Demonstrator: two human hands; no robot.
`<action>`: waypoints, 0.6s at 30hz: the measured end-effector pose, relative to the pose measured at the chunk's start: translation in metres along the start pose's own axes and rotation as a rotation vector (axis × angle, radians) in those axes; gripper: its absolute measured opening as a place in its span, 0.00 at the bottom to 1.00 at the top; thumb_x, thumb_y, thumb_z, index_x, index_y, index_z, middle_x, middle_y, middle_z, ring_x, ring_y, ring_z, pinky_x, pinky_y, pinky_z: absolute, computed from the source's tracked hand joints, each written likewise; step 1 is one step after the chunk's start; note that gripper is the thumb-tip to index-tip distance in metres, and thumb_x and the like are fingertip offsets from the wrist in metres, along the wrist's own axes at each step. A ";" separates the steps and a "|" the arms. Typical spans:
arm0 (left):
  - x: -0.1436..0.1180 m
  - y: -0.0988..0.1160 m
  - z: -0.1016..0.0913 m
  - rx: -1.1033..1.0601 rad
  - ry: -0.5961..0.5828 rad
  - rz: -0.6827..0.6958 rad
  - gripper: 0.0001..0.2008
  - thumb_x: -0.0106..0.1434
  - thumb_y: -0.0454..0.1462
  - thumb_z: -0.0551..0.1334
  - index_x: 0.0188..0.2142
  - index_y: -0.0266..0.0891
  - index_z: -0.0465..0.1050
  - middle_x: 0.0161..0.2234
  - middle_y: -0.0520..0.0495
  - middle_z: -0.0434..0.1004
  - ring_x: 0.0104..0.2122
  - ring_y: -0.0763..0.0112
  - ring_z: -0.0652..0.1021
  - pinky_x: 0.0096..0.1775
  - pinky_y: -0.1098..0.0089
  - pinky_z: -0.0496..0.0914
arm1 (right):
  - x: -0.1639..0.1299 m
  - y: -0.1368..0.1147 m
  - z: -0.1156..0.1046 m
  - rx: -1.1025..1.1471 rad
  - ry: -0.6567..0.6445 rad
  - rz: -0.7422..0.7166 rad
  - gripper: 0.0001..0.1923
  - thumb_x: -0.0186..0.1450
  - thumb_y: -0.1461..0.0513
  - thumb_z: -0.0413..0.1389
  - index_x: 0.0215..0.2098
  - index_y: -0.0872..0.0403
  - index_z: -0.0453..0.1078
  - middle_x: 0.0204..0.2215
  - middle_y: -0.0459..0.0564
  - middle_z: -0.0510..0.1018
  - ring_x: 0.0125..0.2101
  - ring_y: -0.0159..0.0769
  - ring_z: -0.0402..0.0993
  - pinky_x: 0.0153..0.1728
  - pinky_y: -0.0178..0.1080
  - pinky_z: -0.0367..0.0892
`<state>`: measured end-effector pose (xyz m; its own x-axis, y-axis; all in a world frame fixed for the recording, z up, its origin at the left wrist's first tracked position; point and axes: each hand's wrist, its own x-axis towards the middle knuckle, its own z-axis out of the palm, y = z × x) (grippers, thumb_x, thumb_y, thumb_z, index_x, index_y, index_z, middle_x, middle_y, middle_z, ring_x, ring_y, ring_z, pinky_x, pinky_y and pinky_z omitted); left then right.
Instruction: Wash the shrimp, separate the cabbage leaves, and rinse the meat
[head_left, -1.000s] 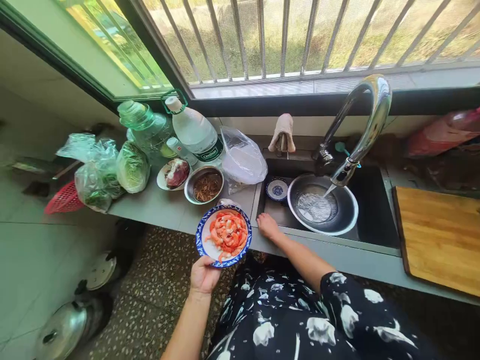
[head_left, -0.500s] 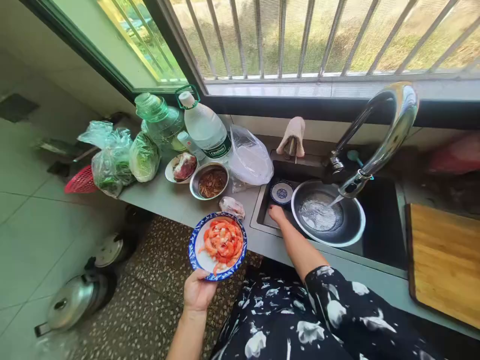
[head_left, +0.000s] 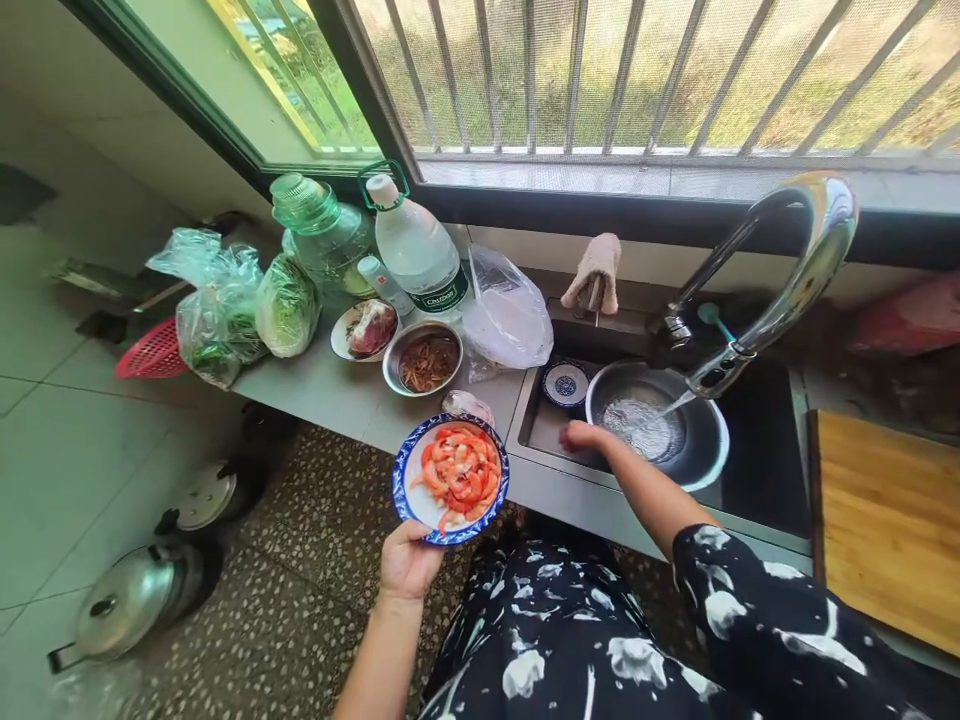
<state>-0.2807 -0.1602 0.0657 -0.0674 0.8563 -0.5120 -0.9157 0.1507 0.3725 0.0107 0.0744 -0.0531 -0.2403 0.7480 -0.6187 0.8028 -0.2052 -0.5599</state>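
My left hand point(head_left: 407, 562) holds a blue-rimmed plate point(head_left: 409, 470) of orange shrimp point(head_left: 457, 472) in front of the counter edge. My right hand point(head_left: 586, 437) reaches into the sink point(head_left: 757, 455), at the left rim of a steel bowl point(head_left: 709, 445); whether it grips the rim I cannot tell. The faucet point(head_left: 787, 285) runs water into that bowl. A small blue-patterned dish point(head_left: 565, 385) sits in the sink just behind my right hand.
The counter point(head_left: 315, 385) carries a bowl of dried brown food point(head_left: 422, 358), a plate of meat point(head_left: 366, 328), bagged greens point(head_left: 225, 315), two water bottles point(head_left: 412, 250) and a plastic bag point(head_left: 508, 318). A wooden board point(head_left: 889, 520) lies right. Pots point(head_left: 127, 610) stand on the floor.
My right hand moved from the counter's front edge into the sink, over to the steel bowl's rim. The shrimp plate stayed in my left hand, shifting only slightly.
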 end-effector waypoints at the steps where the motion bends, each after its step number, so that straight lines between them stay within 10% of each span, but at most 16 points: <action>1: 0.000 0.001 0.000 0.004 0.015 -0.001 0.43 0.47 0.25 0.54 0.64 0.46 0.56 0.59 0.49 0.66 0.62 0.57 0.60 0.64 0.49 0.46 | 0.007 -0.008 0.000 0.033 -0.035 -0.042 0.10 0.63 0.59 0.57 0.37 0.57 0.75 0.32 0.52 0.80 0.31 0.32 0.77 0.36 0.35 0.72; 11: 0.007 0.001 0.010 -0.017 0.105 0.038 0.43 0.42 0.25 0.55 0.61 0.37 0.59 0.55 0.43 0.72 0.58 0.55 0.67 0.63 0.49 0.50 | 0.014 -0.021 0.035 -0.187 0.030 -0.112 0.11 0.60 0.65 0.54 0.38 0.58 0.77 0.42 0.59 0.79 0.45 0.40 0.75 0.46 0.36 0.66; 18: 0.027 -0.009 0.003 -0.078 0.088 -0.062 0.43 0.41 0.25 0.54 0.61 0.34 0.60 0.49 0.40 0.76 0.55 0.53 0.71 0.61 0.47 0.55 | -0.008 -0.032 0.027 -0.142 0.145 -0.041 0.31 0.65 0.43 0.43 0.33 0.58 0.75 0.36 0.62 0.79 0.39 0.47 0.77 0.38 0.41 0.69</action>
<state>-0.2731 -0.1370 0.0509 -0.0409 0.7994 -0.5995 -0.9470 0.1604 0.2785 -0.0275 0.0579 -0.0447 -0.2015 0.8391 -0.5053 0.8652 -0.0893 -0.4934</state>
